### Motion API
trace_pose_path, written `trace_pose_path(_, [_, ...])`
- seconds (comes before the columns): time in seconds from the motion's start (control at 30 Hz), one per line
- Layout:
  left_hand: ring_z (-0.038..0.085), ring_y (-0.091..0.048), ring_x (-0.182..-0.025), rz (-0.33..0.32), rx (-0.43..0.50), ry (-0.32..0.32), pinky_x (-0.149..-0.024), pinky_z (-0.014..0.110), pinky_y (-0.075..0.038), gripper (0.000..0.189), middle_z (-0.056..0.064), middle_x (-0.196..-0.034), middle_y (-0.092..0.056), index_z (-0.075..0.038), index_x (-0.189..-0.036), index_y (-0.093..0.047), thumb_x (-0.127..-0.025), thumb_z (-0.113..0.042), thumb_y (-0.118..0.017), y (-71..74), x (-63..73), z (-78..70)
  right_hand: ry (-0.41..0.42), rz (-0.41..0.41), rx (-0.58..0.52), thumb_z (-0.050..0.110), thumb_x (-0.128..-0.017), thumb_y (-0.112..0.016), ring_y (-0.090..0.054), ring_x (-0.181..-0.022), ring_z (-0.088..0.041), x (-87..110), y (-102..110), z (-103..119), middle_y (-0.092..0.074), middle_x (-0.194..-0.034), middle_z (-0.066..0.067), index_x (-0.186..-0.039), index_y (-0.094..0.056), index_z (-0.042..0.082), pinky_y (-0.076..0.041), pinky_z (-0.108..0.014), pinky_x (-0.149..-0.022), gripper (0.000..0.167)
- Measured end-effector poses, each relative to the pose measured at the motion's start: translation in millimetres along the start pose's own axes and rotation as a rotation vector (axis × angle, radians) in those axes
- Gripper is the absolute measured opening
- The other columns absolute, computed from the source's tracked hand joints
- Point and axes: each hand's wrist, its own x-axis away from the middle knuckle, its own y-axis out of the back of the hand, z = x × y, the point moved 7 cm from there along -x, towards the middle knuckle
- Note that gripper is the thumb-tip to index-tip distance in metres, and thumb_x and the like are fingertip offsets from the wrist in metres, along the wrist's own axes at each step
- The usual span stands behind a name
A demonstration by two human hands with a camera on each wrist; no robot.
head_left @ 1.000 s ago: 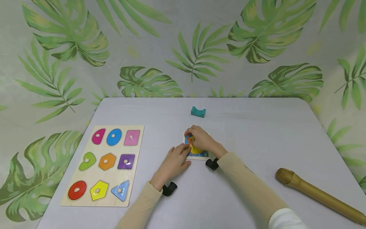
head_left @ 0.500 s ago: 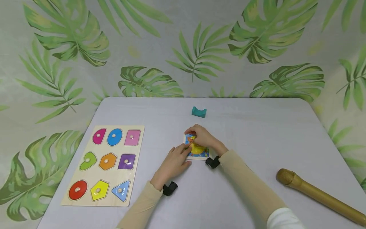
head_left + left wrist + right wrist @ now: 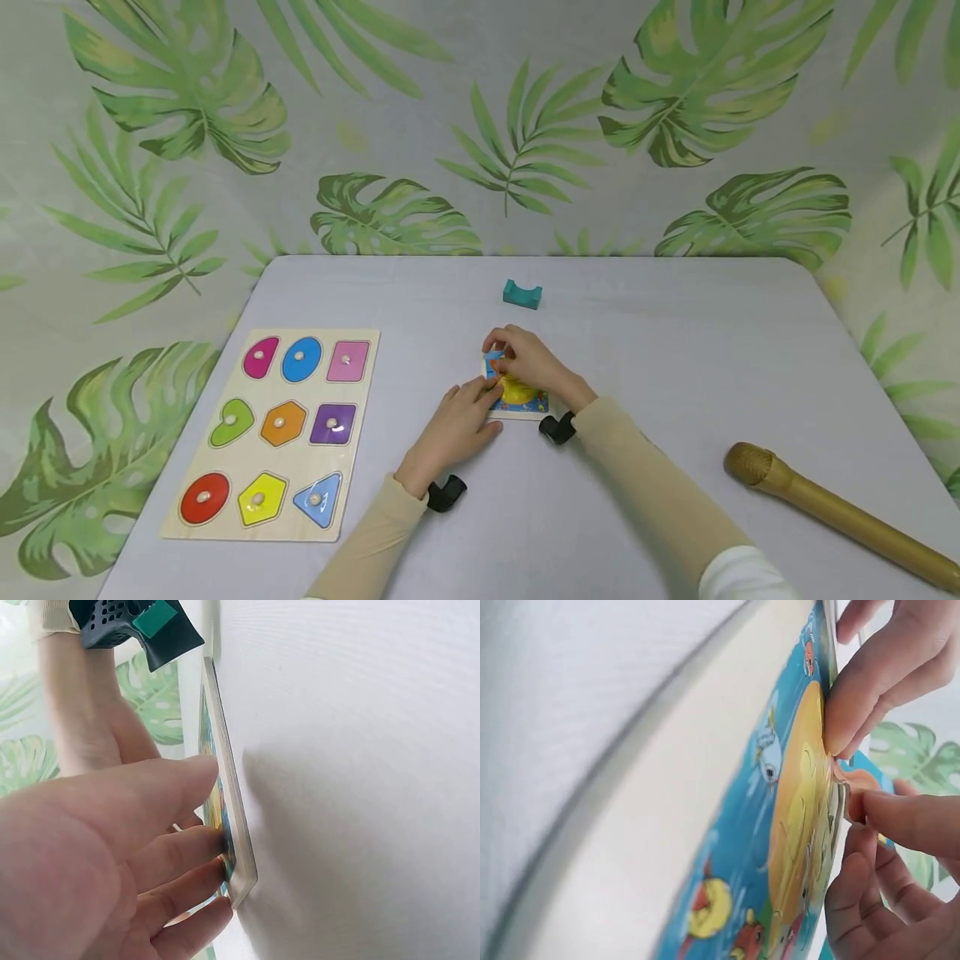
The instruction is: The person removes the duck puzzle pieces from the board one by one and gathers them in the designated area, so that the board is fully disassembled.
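A small picture puzzle board (image 3: 517,406) with a pale wooden rim lies in the middle of the table. My right hand (image 3: 531,360) is over its upper part. In the right wrist view, the thumb and fingers pinch a blue and orange jigsaw piece (image 3: 862,778), which stands tilted at the picture's surface. My left hand (image 3: 457,423) rests at the board's left side. Its fairly straight fingertips (image 3: 214,844) touch the picture, while the thumb lies apart from them. The right hand hides part of the picture in the head view.
At the left lies a wooden shape board (image 3: 307,454) with several colourful knobbed pieces. A teal curved block (image 3: 522,295) sits behind the puzzle. A brown microphone-shaped object (image 3: 832,508) lies at the right. Black wrist cameras (image 3: 557,428) are worn on both wrists.
The right fingers have shifted slightly at the puzzle's upper left, and the blue part of the piece now shows tilted up beneath them. The left hand stays in place.
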Motion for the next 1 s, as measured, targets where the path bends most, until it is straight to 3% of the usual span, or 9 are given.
trace_pose_path(0.3, [0.029,-0.037,-0.133,0.016,0.009,0.034,-0.106,0.054,-0.029,0.053,0.013,-0.145,-0.042,-0.001,-0.137,-0.050,-0.093,-0.025,-0.065,-1.4,-1.0,1.2,-0.110,-0.075,-0.241,0.001,-0.091,-0.058,-0.053,-0.081,-0.024,9.4,29.1,-26.5,-0.060,-0.101,-0.016,-0.110,-0.063,-0.001,-0.048,-0.032,-0.071,0.020])
trace_pose_path(0.57, [0.030,-0.036,-0.134,0.023,0.024,0.052,-0.107,0.053,-0.027,0.054,0.013,-0.146,-0.041,-0.002,-0.139,-0.048,-0.092,-0.025,-0.065,-1.2,0.0,0.9,-0.297,-0.153,-0.325,-0.006,-0.088,-0.054,-0.052,-0.080,-0.038,36.8,74.0,-58.0,-0.058,-0.100,-0.027,-0.111,-0.058,-0.014,-0.046,-0.034,-0.061,0.025])
trace_pose_path(0.8, [0.029,-0.036,-0.134,0.022,0.019,0.052,-0.108,0.052,-0.027,0.054,0.012,-0.146,-0.041,-0.002,-0.139,-0.049,-0.092,-0.025,-0.065,-1.6,-0.1,1.1,-0.395,-0.208,-0.289,-0.003,-0.086,-0.056,-0.051,-0.072,-0.018,59.5,98.9,-83.2,-0.061,-0.092,-0.015,-0.112,-0.060,-0.010,-0.044,-0.028,-0.060,0.027])
trace_pose_path(1.0, [0.029,-0.036,-0.134,0.020,0.029,0.048,-0.108,0.052,-0.027,0.054,0.013,-0.145,-0.041,-0.002,-0.139,-0.049,-0.092,-0.025,-0.065,-2.0,-0.4,1.5,-0.383,-0.170,-0.248,-0.004,-0.083,-0.059,-0.051,-0.070,-0.015,61.9,97.9,-89.6,-0.060,-0.085,-0.011,-0.108,-0.061,-0.011,-0.045,-0.025,-0.059,0.026])
